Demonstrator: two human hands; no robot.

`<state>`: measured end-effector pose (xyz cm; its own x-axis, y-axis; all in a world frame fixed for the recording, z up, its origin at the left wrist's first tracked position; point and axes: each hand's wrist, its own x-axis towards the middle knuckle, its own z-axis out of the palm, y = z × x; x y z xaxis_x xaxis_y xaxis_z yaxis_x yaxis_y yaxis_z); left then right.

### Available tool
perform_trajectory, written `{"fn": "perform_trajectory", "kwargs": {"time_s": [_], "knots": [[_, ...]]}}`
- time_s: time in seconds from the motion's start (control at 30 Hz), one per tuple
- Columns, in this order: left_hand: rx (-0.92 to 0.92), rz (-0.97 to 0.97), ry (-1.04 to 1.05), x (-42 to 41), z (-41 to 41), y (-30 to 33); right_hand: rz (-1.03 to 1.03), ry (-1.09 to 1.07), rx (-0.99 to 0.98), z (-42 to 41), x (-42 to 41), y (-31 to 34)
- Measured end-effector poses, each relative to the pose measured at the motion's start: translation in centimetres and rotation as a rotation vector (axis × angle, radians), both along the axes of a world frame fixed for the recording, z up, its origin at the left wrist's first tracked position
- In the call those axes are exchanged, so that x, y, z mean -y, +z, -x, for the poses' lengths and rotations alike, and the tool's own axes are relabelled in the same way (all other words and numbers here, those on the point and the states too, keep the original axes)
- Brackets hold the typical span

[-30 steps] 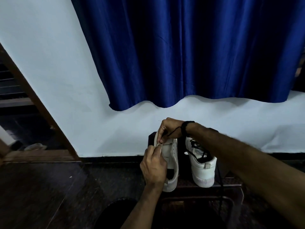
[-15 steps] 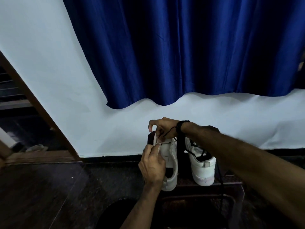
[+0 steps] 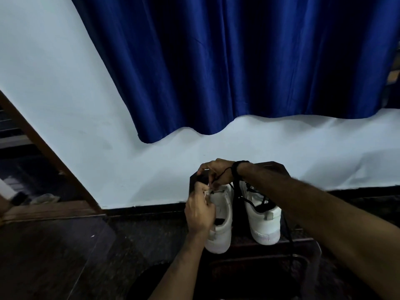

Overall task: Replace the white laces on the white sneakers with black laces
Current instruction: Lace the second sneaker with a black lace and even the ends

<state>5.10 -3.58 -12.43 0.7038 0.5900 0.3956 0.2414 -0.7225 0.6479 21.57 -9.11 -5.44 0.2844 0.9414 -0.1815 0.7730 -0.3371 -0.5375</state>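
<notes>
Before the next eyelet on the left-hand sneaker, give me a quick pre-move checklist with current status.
1. Right sneaker already has black lace threaded: ok.
2. Left sneaker sits steady on the stool: ok.
3. Left hand grips the sneaker's upper near the front eyelets: ok.
4. Right hand pinches a black lace end: ok.
5. Lace tip lined up with an eyelet: cannot tell, fingers hide it.
6. Old white lace fully out of the left sneaker: cannot tell.
</notes>
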Motion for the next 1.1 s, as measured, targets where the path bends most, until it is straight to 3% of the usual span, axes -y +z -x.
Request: {"fn": "perform_trajectory", "kwargs": {"time_s": [0.43,0.63,0.73,0.87,1.0,1.1], "knots": [[-0.002,0.153,-0.001,0.2,0.0,0.7,-0.144,-0.197,0.055,0.1,1.0,-1.5],[0.016,0.228,0.012,0.3,0.2,0.8,-0.259,-0.328,0.313,1.4,1.6,-1.1],[0.020,0.249,0.014,0.0,0.0,0.7,-0.150,-0.362,0.528,2.8,2.2,0.3],[0.035,0.309,0.028,-0.1,-0.2,0.4,0.095,-0.409,0.575,4.5,1.9,-0.3],[0.071,0.347,0.031,-0.2,-0.3,0.2,0.034,-0.597,0.536,5.0,1.4,-2.1],[0.088,0.375,0.029,-0.3,-0.5,0.1,0.016,-0.615,0.562,5.2,1.2,-2.6]]}}
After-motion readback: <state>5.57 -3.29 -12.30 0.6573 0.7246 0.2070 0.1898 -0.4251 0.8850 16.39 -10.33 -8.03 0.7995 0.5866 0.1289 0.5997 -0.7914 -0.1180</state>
